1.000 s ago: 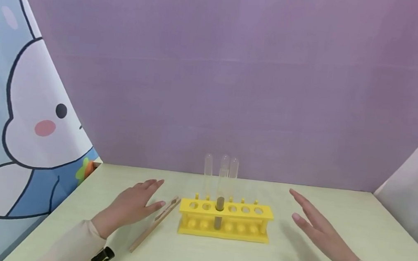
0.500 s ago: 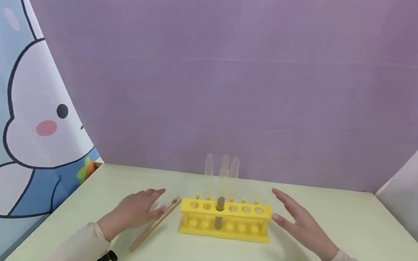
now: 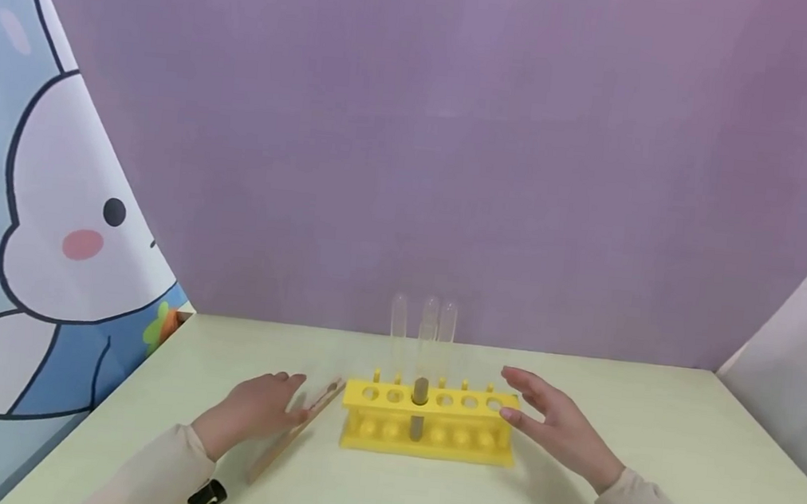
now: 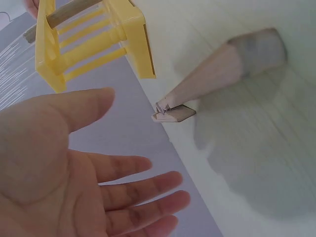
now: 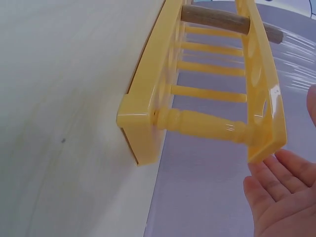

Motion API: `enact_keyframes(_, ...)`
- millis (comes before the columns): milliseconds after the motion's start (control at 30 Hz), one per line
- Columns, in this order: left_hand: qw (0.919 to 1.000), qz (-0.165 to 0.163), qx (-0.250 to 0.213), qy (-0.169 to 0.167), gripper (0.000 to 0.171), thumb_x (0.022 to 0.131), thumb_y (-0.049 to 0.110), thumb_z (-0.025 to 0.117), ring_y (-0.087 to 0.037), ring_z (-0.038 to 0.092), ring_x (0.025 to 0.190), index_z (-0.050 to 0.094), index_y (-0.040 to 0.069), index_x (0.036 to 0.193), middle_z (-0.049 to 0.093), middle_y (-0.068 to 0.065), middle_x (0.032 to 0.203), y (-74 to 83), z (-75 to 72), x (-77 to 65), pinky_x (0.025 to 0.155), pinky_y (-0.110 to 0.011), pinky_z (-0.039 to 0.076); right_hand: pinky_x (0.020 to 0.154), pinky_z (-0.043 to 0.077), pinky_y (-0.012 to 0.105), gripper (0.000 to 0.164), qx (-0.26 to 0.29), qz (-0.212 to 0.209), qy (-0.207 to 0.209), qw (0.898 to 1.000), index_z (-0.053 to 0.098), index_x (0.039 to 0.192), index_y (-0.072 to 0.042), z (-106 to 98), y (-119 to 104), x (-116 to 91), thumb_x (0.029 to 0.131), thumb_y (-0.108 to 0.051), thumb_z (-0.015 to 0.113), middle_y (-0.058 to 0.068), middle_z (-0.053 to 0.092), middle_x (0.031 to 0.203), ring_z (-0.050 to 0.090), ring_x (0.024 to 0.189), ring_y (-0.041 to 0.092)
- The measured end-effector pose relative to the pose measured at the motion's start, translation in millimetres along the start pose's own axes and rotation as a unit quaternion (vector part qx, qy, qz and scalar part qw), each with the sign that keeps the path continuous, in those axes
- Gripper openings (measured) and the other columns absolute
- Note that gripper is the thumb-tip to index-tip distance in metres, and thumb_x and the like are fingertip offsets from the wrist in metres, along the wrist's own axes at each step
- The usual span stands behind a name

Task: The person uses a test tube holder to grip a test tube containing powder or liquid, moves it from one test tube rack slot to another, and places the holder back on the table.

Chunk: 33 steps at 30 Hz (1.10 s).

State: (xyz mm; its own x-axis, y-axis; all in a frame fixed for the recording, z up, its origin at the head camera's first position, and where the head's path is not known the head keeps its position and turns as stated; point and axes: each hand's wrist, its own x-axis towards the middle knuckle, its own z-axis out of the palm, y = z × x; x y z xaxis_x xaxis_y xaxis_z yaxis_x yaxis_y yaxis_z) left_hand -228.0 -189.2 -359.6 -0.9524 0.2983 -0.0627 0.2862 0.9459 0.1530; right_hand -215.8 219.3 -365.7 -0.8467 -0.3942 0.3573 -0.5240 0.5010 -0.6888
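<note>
My left hand [image 3: 249, 407], fingers spread and relaxed, hovers over a wooden test tube clamp [image 3: 277, 459] lying slantwise on the table; the left wrist view shows the clamp [image 4: 212, 71] beyond the fingertips. My right hand [image 3: 564, 426] reaches the right end of the yellow test tube rack [image 3: 443, 452], its thumb overlapping the end of the upper plate in the head view. Seen from the right wrist, the fingertips [image 5: 252, 182] are right at that plate's corner. A test tube with grey-brown contents [image 3: 417, 428] stands upright in one rack hole.
Clear test tubes [image 3: 399, 316] sit upside down on the pegs along the rack's back. The pale table [image 3: 425, 498] ends at a purple backdrop [image 3: 454, 168]. A blue cartoon panel [image 3: 76, 207] borders the left side.
My right hand has come leftward from the table's right side to the rack's end. The left hand has shifted slightly right and lower over the clamp. Rack and tubes stay put.
</note>
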Motion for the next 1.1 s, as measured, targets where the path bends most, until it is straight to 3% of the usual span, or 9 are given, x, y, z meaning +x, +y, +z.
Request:
enact_keyframes(300,0.9997,-0.007,-0.011,-0.018,0.057,0.087,0.034,0.065,-0.042,0.055,0.109,0.052,-0.006,0.125,0.057,-0.025,0.119,1.1,-0.3,1.1,0.088,-0.054,0.043,0.093,0.045,0.043,0.047,-0.013,0.027,0.004,1.0,0.053,0.125,0.001,2.5,-0.9,4.9,0.09,-0.027,0.065,0.017,0.06,0.122,0.057,0.111,0.032)
enact_keyframes(500,0.9988,-0.021,-0.022,-0.039,0.055,0.085,0.033,0.067,-0.04,0.057,0.101,0.053,-0.006,0.122,0.059,-0.022,0.111,2.7,2.5,1.4,0.085,-0.053,0.045,0.092,0.045,0.042,0.045,0.013,0.052,-0.001,0.999,0.055,0.121,0.003,4.1,-3.2,3.4,0.088,-0.025,0.067,0.013,0.061,0.118,0.058,0.107,0.029)
enact_keyframes(733,0.9983,-0.027,-0.034,-0.039,0.056,0.083,0.035,0.069,-0.034,0.059,0.091,0.053,-0.007,0.117,0.06,-0.017,0.1,0.8,10.6,4.1,0.081,-0.05,0.047,0.089,0.048,0.04,0.042,0.019,0.061,-0.025,0.998,0.056,0.117,0.0,2.7,-0.8,1.1,0.087,-0.026,0.067,0.012,0.061,0.116,0.06,0.099,0.024)
enact_keyframes(1100,0.999,-0.02,-0.013,-0.037,0.055,0.081,0.037,0.072,-0.026,0.056,0.077,0.056,-0.008,0.107,0.056,-0.013,0.091,4.7,7.6,5.1,0.072,-0.047,0.048,0.087,0.049,0.037,0.044,0.012,0.079,-0.037,0.996,0.058,0.119,0.002,-0.8,-2.8,3.3,0.085,-0.025,0.069,0.016,0.061,0.119,0.061,0.103,0.027)
